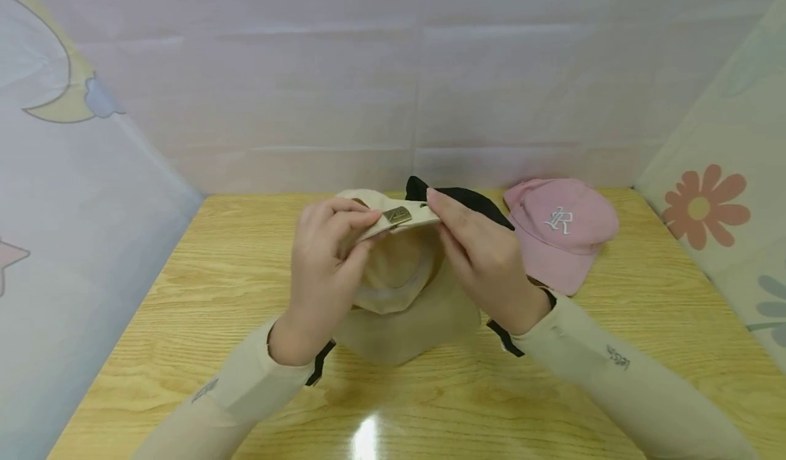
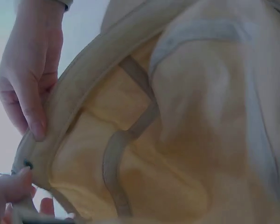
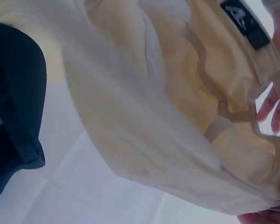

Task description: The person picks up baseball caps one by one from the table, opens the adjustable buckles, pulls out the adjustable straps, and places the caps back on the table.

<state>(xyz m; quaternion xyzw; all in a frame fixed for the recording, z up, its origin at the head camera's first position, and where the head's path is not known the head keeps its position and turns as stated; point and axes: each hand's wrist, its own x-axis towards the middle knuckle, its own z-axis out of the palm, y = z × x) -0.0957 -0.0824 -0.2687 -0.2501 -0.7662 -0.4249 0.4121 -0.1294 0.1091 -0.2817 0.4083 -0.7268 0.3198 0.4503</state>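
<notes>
A beige baseball cap [image 1: 399,337] is held up over the table, its inside toward me and its brim low. My left hand [image 1: 328,262] pinches the back strap just left of a brass buckle [image 1: 396,215]. On the strap's other side, my right hand [image 1: 482,255] pinches it beside a small eyelet. The left wrist view shows the cap's lining [image 2: 144,172] with taped seams and fingers at the strap. Inside the cap, a black label [image 3: 245,21] appears in the right wrist view, near the back opening.
Behind the right hand lies a black cap [image 1: 473,200], partly hidden. A pink cap [image 1: 561,218] with a white letter sits at the back right of the wooden table [image 1: 215,262]. Printed cloth walls [image 1: 307,91] enclose the back and sides.
</notes>
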